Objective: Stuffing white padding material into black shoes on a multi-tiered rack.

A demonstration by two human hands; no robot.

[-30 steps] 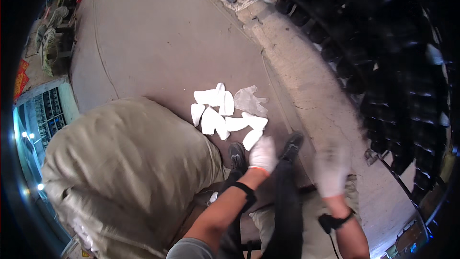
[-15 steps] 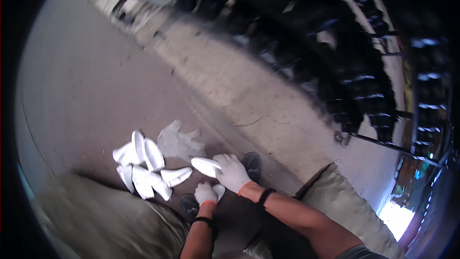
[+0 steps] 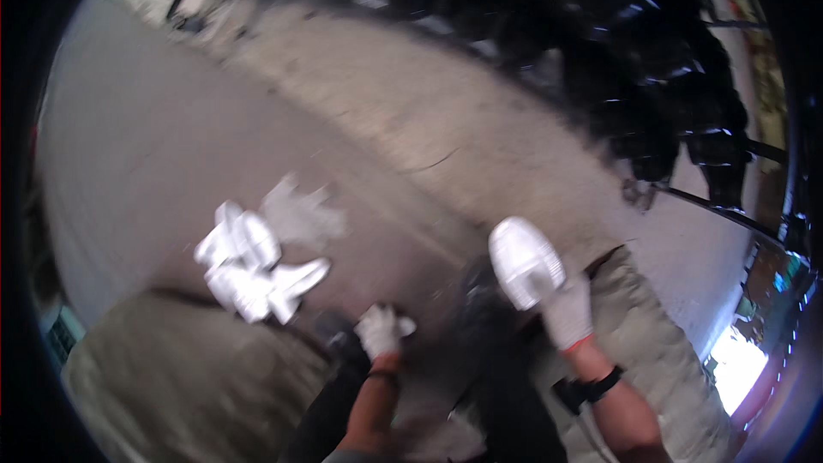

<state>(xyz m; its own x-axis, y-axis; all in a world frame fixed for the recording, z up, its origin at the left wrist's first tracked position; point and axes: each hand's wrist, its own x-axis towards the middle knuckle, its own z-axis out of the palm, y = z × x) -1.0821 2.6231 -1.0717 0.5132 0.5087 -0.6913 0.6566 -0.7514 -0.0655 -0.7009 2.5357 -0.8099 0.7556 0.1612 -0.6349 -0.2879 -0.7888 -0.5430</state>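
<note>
On the right, my right hand (image 3: 566, 310), in a white knit glove with an orange cuff, grips a white shoe (image 3: 519, 255) by one end, raised above the floor. My left hand (image 3: 378, 331), gloved the same way, is low between my feet. Its fingers are curled, and a small white piece (image 3: 405, 326) sticks out beside them; the rest is hidden. To the left lies a loose pile of several white shoes (image 3: 249, 270). A flat, pale glove (image 3: 302, 211) rests on the floor just beyond the pile.
A full olive-grey sack (image 3: 197, 377) stands at my left, and another (image 3: 639, 317) at my right. Across the far right runs a metal rack (image 3: 716, 207) with rows of glossy black items (image 3: 634, 111). My dark shoes (image 3: 478, 283) are on the floor (image 3: 171, 137).
My right hand has swung to the right with the white shoe, lifting it away from my left hand. The left hand stays low near my feet. The view has shifted somewhat.
</note>
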